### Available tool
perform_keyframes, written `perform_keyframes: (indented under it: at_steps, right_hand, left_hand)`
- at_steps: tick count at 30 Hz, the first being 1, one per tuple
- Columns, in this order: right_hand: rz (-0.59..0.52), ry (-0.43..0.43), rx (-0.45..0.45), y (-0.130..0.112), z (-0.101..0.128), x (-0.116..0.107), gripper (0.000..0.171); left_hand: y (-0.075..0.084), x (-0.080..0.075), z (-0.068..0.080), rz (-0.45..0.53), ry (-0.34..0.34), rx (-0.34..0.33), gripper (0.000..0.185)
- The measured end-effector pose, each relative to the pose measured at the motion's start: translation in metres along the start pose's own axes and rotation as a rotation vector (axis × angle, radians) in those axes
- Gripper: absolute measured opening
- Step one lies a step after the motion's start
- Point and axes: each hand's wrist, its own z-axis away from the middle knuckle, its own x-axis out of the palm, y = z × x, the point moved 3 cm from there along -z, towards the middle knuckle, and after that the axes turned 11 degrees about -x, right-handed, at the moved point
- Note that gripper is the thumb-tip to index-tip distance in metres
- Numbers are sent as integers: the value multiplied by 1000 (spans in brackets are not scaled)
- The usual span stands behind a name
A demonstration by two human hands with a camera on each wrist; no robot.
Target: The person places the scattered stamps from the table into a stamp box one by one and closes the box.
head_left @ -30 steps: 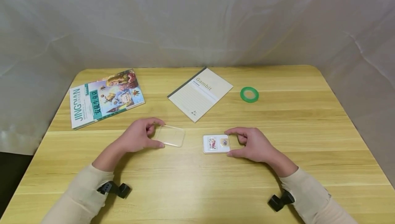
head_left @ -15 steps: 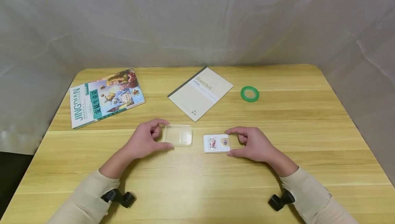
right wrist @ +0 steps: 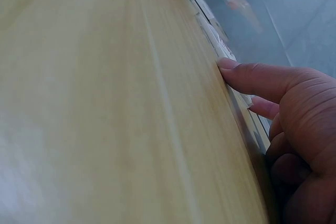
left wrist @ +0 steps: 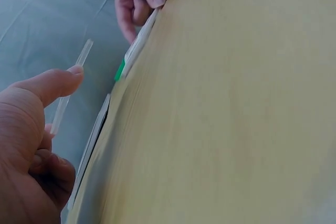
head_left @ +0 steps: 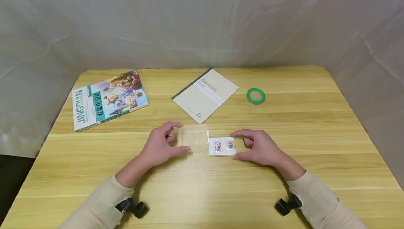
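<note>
My left hand (head_left: 159, 146) pinches a clear, shallow plastic lid (head_left: 195, 136) by its left end, thumb on the near edge and a finger on the far edge. In the left wrist view the lid (left wrist: 60, 115) is raised off the table. Just right of it, a flat clear-edged case (head_left: 222, 147) lies on the table, with a small colourful picture and a gold-and-blue one on white inside. My right hand (head_left: 261, 147) grips that case at its right end between thumb and finger. From the head view, the lid's right end reaches the case's far left corner.
A thick illustrated book (head_left: 110, 99) lies at the table's left rear. A notebook (head_left: 206, 95) marked "Gambit" lies askew at the back middle, with a green tape roll (head_left: 255, 96) to its right. Grey cloth (head_left: 202, 22) hangs behind the wooden table (head_left: 202, 194).
My left hand has carried the lid rightward, from well apart to the case's left end, raising it and changing its tilt. The right hand and the case have hardly moved.
</note>
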Motion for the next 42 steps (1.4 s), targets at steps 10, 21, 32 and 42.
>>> perform_keyframes:
  at_steps: [10,21,32,42]
  right_hand:
    - [0,2,8,1,1,0,58]
    - [9,4,-9,1,2,0,57]
    - [-12,1,15,0,1,0,60]
    - [-13,-7,27,-1,0,-1,62]
  left_hand:
    - [15,23,-2,11,43,15,66]
    - [26,45,-5,50,39,64,68]
    - [30,61,-8,-6,6,48,69]
    - [32,71,-10,-92,-4,40,69]
